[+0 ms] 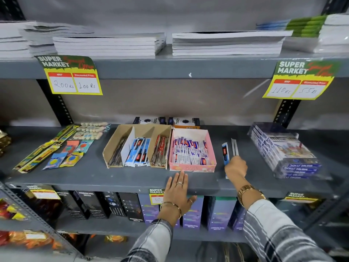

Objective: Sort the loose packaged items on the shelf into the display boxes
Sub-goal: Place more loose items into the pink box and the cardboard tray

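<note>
Right hand (236,168) noted on shelf (132,178), fingers apparently clamped on grey packet (234,147); blue packet (225,153) loose alongside, right of pink display box (192,168). Left hand (177,191) flat on shelf edge, fingers spread, empty. Advised: lift one packet cleanly, match to like stock in cardboard display box (120,146).

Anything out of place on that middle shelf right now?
Yes. A blue packet and a clear packet lie loose on the shelf right of the pink box, by the right hand. Matching blue packets sit in the cardboard box.
</note>
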### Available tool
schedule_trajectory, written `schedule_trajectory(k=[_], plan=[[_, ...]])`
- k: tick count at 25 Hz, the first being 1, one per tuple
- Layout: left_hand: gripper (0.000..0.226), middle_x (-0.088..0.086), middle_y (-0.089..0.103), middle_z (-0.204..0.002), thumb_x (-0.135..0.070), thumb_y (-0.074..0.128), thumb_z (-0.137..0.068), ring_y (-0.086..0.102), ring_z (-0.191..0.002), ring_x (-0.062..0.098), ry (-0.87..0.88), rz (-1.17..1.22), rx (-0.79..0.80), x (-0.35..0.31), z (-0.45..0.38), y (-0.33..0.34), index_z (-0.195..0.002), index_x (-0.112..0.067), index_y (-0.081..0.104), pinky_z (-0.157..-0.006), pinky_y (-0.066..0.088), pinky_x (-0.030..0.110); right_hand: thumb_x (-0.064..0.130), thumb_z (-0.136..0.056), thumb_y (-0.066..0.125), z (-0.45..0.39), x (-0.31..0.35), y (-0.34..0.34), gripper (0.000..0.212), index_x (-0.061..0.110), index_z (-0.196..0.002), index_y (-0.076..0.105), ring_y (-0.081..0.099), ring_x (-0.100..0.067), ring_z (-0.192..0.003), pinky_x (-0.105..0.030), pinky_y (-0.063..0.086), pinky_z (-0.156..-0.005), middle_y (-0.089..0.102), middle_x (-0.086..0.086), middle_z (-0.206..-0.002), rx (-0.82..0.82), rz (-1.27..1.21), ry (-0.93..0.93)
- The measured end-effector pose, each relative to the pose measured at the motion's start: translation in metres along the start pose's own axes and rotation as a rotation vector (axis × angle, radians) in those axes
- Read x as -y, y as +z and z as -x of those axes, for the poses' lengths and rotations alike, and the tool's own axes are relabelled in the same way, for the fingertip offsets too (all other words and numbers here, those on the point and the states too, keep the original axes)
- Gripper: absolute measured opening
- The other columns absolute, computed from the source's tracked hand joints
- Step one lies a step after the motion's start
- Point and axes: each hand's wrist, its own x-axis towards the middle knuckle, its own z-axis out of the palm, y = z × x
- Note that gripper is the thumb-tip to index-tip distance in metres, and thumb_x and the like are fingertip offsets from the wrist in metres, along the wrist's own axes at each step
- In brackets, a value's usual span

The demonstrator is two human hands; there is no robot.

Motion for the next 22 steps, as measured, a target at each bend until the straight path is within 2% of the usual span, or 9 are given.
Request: schedule_trajectory(k=[6, 11, 13, 16, 19, 22], plan=[[0.082, 0.009, -0.010, -0.160, -0.053, 0.034, -0.096, -0.008, -0.146, 0.024, 0.005, 0.000, 0.000, 0.000, 0.002, 0.001, -0.150, -0.007, -0.008, -0.117, -0.008, 0.035, 0.010, -0.086, 0.065, 0.004, -0.004, -0.001, 0.033, -0.008, -0.113, 0.059, 0.062, -0.037, -0.110, -0.037, 0.052, -0.089, 0.065, -0.025, -0.117, 0.029, -0.102, 0.059], [0.082, 0.008, -0.012, -0.159, -0.053, 0.034, -0.096, -0.009, -0.146, 0.023, 0.011, -0.006, 0.019, 0.001, 0.006, 0.002, -0.150, -0.008, -0.009, -0.117, -0.006, 0.034, 0.010, -0.086, 0.065, 0.007, 0.006, -0.009, 0.027, -0.005, -0.108, 0.066, 0.061, -0.034, -0.113, -0.036, 0.047, -0.097, 0.067, -0.021, -0.117, 0.016, -0.468, 0.132], [0.081, 0.007, -0.011, -0.160, -0.052, 0.034, -0.096, -0.009, -0.146, 0.022, 0.015, -0.009, 0.020, 0.003, 0.009, 0.002, -0.150, -0.009, -0.009, -0.117, -0.006, 0.033, 0.009, -0.085, 0.067, 0.013, 0.016, -0.014, 0.024, -0.005, -0.105, 0.068, 0.060, -0.035, -0.113, -0.038, 0.046, -0.101, 0.068, -0.021, -0.117, -0.018, -0.625, 0.123], [0.080, 0.006, -0.012, -0.160, -0.050, 0.035, -0.097, -0.010, -0.146, 0.022, -0.005, -0.009, 0.001, 0.002, 0.019, 0.002, -0.150, -0.009, -0.009, -0.117, -0.008, 0.033, 0.008, -0.084, 0.068, 0.025, 0.035, -0.021, 0.022, -0.006, -0.101, 0.069, 0.064, -0.036, -0.106, -0.039, 0.049, -0.093, 0.070, -0.021, -0.110, -0.016, -0.776, 0.076], [0.078, 0.005, -0.012, -0.160, -0.048, 0.034, -0.098, -0.009, -0.146, 0.022, -0.004, -0.029, -0.002, 0.003, 0.026, 0.002, -0.150, -0.009, -0.009, -0.117, -0.008, 0.033, 0.008, -0.083, 0.069, 0.032, 0.052, -0.019, 0.020, -0.003, -0.099, 0.070, 0.066, -0.034, -0.096, -0.041, 0.053, -0.092, 0.071, -0.021, -0.108, 0.033, -0.852, 0.045], [0.073, 0.003, -0.008, -0.160, -0.044, 0.035, -0.099, -0.005, -0.147, 0.020, 0.010, -0.039, 0.017, 0.010, 0.028, -0.003, -0.151, -0.011, -0.005, -0.118, -0.004, 0.035, 0.011, -0.082, 0.070, 0.041, 0.067, -0.018, 0.023, -0.001, -0.101, 0.070, 0.066, -0.031, -0.098, -0.039, 0.053, -0.092, 0.071, -0.016, -0.108, 0.080, -0.861, 0.031]])
